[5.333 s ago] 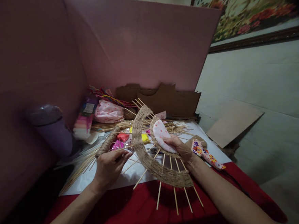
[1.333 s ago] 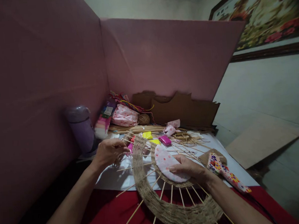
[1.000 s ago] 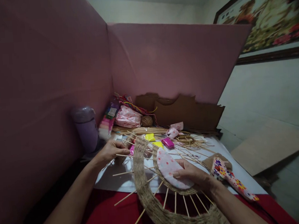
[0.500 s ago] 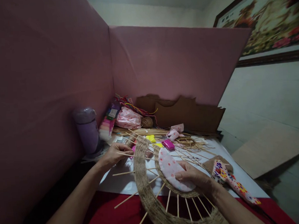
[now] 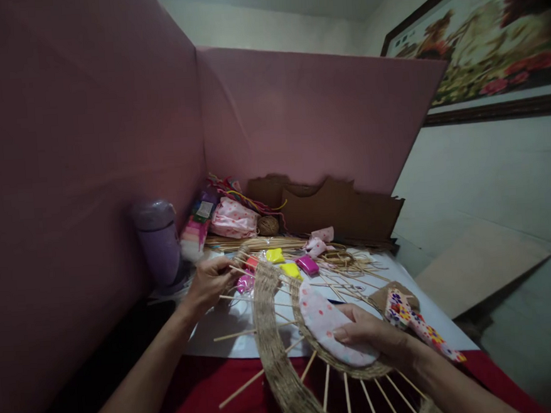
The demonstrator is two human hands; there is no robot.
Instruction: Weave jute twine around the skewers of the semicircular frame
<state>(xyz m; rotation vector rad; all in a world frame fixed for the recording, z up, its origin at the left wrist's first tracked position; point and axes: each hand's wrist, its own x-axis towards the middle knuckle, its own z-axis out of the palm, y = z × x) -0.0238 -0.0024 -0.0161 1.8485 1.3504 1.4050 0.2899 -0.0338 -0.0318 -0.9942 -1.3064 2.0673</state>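
Observation:
My right hand (image 5: pixel 372 332) grips a round woven twine piece by its cloth centre, thumb on top of the white fabric with red dots (image 5: pixel 325 319). Thin wooden sticks fan out from that centre through a wide band of woven twine (image 5: pixel 269 333), leaving an open gap between centre and band. My left hand (image 5: pixel 214 280) is closed in a pinch beside the stick tips at the band's upper end. What its fingers hold is hidden. A small bundle of twine (image 5: pixel 242 254) shows just past the fingertips. The piece is tilted over the table.
Yellow packets (image 5: pixel 274 255), a magenta packet (image 5: pixel 307 265), loose sticks (image 5: pixel 259 243) and a twine ball (image 5: pixel 268 225) lie behind. A purple tumbler (image 5: pixel 158 246) stands left; a flower-patterned object (image 5: pixel 423 328) lies right. Pink panels (image 5: pixel 316 115) and cardboard (image 5: pixel 336 208) border the back.
The woven piece and my right hand have shifted slightly right and down in view. My left hand has moved a little up and left, toward the upper stick tips.

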